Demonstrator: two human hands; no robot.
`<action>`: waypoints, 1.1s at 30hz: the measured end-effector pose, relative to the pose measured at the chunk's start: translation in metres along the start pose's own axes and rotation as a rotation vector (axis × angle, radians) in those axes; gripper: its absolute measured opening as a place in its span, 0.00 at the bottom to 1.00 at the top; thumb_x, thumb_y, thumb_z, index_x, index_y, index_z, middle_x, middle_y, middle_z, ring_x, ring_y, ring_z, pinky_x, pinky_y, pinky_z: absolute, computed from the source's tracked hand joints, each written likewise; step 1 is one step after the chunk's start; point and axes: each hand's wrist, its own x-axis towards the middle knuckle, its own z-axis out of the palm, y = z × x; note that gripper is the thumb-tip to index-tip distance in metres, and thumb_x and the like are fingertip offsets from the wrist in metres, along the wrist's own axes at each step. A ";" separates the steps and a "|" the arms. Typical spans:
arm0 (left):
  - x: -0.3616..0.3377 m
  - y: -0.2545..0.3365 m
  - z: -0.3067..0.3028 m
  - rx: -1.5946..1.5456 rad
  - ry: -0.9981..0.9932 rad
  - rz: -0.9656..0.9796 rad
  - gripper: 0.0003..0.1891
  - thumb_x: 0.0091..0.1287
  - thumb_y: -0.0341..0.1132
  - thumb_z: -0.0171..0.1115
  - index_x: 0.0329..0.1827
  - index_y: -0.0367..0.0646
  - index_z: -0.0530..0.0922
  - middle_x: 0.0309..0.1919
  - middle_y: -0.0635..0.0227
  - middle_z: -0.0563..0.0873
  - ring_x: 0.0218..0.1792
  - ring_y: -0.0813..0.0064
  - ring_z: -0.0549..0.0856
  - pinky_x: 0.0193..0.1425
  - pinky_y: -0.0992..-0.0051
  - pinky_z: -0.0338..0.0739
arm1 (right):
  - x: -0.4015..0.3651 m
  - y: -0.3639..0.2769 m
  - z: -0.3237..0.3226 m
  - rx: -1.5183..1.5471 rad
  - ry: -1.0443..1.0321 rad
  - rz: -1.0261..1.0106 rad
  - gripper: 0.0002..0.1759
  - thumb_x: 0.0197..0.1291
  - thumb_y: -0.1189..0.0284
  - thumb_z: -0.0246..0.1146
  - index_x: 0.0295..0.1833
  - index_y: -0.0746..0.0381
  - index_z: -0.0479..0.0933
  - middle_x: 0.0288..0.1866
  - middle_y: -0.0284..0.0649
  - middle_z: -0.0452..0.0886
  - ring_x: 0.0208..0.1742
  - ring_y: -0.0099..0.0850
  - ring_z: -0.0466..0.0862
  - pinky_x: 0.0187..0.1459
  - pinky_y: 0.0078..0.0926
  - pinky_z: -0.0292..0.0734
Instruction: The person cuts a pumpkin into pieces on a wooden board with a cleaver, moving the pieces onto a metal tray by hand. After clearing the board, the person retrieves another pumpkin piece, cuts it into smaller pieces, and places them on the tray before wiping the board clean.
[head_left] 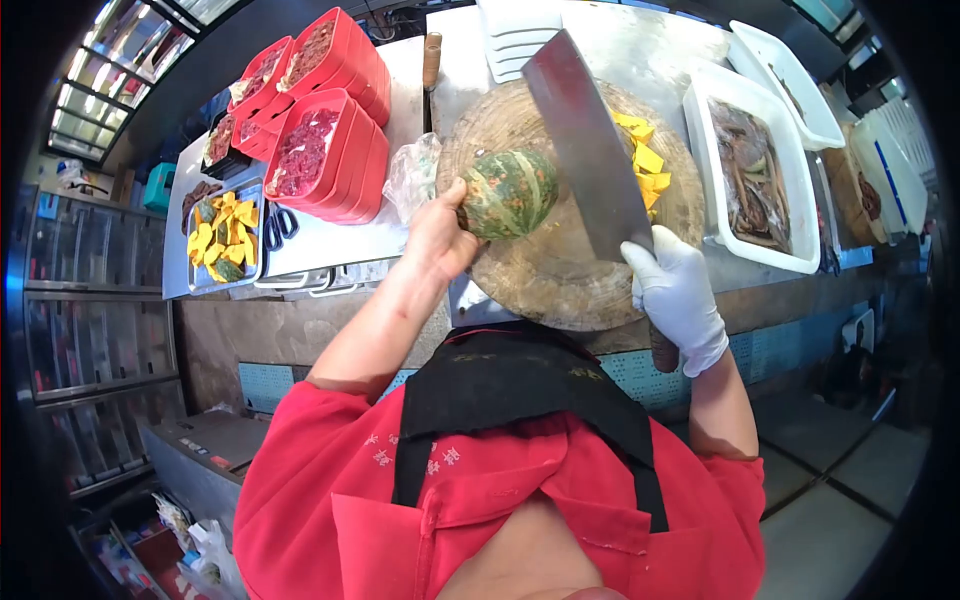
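Observation:
My bare left hand (442, 232) grips a green mottled pumpkin (508, 194) from its left side, on a round wooden chopping block (560, 290). In my gloved right hand (676, 290) is the handle of a large cleaver (590, 140). Its broad blade stands over the block, to the right of the pumpkin, and the two look apart. Yellow pumpkin pieces (650, 165) lie on the block's right side, partly hidden behind the blade.
Left of the block are stacked red containers (345, 160) of meat, scissors (283, 225) and a tray of cut pumpkin (222, 240). A plastic bag (412, 175) touches the block's left side. On the right stands a white tub (765, 255) holding dark food in liquid.

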 end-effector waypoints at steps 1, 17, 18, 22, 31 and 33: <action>0.000 -0.004 -0.004 0.053 -0.040 0.002 0.21 0.77 0.44 0.47 0.63 0.37 0.72 0.57 0.57 0.80 0.60 0.60 0.79 0.67 0.53 0.71 | 0.000 0.004 0.004 -0.004 -0.005 -0.087 0.10 0.63 0.73 0.63 0.34 0.69 0.73 0.27 0.56 0.78 0.32 0.56 0.79 0.32 0.38 0.73; -0.003 -0.012 -0.019 0.360 -0.021 0.247 0.19 0.69 0.32 0.64 0.58 0.40 0.67 0.45 0.61 0.83 0.41 0.72 0.86 0.42 0.70 0.84 | 0.040 -0.056 0.009 -0.883 0.042 -0.573 0.13 0.66 0.69 0.58 0.48 0.69 0.76 0.27 0.51 0.80 0.27 0.48 0.81 0.32 0.42 0.77; -0.008 -0.015 -0.017 0.351 -0.020 0.250 0.19 0.69 0.32 0.64 0.58 0.40 0.67 0.45 0.61 0.83 0.41 0.72 0.86 0.42 0.70 0.84 | 0.043 -0.033 0.033 -0.668 -0.146 -0.346 0.13 0.65 0.68 0.58 0.43 0.70 0.75 0.24 0.55 0.80 0.29 0.55 0.82 0.36 0.47 0.77; -0.011 -0.018 -0.027 0.438 -0.035 0.255 0.29 0.67 0.34 0.67 0.64 0.40 0.60 0.41 0.62 0.83 0.37 0.75 0.85 0.38 0.71 0.84 | 0.049 -0.010 0.039 -0.648 -0.170 -0.351 0.12 0.64 0.69 0.59 0.37 0.69 0.73 0.28 0.59 0.79 0.32 0.57 0.81 0.36 0.47 0.76; -0.001 -0.014 -0.018 0.639 -0.204 0.398 0.31 0.68 0.31 0.66 0.71 0.35 0.61 0.29 0.73 0.79 0.30 0.84 0.82 0.32 0.82 0.77 | 0.029 -0.072 -0.010 -0.513 0.031 -0.404 0.13 0.65 0.67 0.57 0.44 0.68 0.76 0.35 0.57 0.80 0.39 0.54 0.81 0.42 0.47 0.75; 0.005 -0.015 -0.021 0.753 -0.182 0.465 0.32 0.67 0.31 0.66 0.70 0.35 0.61 0.28 0.74 0.77 0.29 0.85 0.79 0.31 0.83 0.73 | 0.022 -0.095 -0.024 -0.694 0.272 -0.876 0.08 0.61 0.79 0.58 0.46 0.66 0.77 0.31 0.48 0.76 0.32 0.48 0.79 0.34 0.42 0.75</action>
